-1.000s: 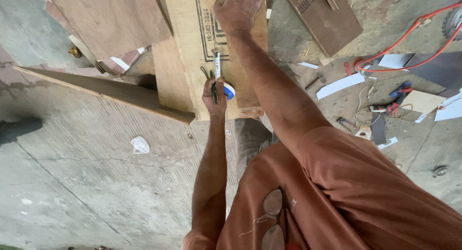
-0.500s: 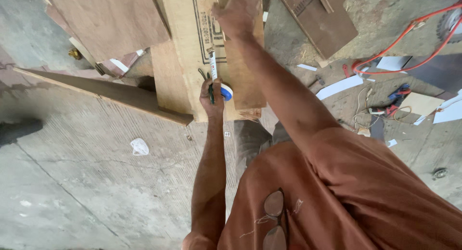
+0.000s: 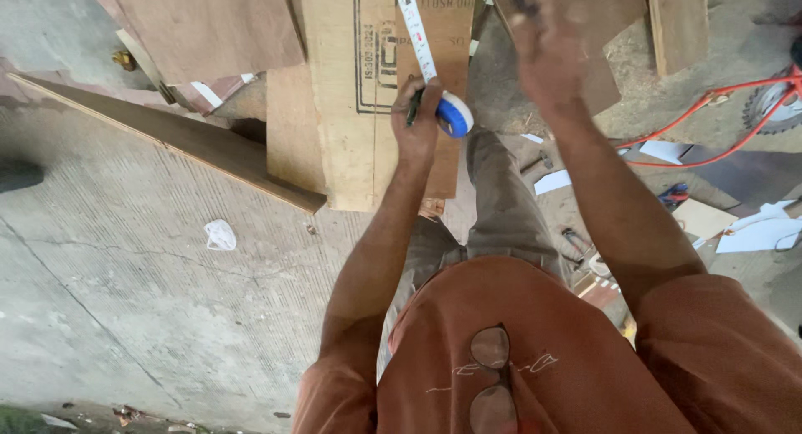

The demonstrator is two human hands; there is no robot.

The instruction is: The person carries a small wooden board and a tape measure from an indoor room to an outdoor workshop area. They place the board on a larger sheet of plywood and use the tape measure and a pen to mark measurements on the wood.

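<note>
A blue tape measure (image 3: 454,116) sits at upper centre of the frame, its white blade (image 3: 415,31) running up over a printed plywood board (image 3: 368,91). The left hand (image 3: 420,121) curls its fingers around the case and a dark pencil (image 3: 413,108). The right hand (image 3: 547,54), blurred, hovers open with fingers loosely spread at upper right. An orange cable (image 3: 710,125) lies further right.

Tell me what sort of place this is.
Probably a carpentry work area on a rough concrete floor: plywood boards lie about, the left hand holds a tape measure, and a circular saw blade with an orange cord sits nearby.
</note>
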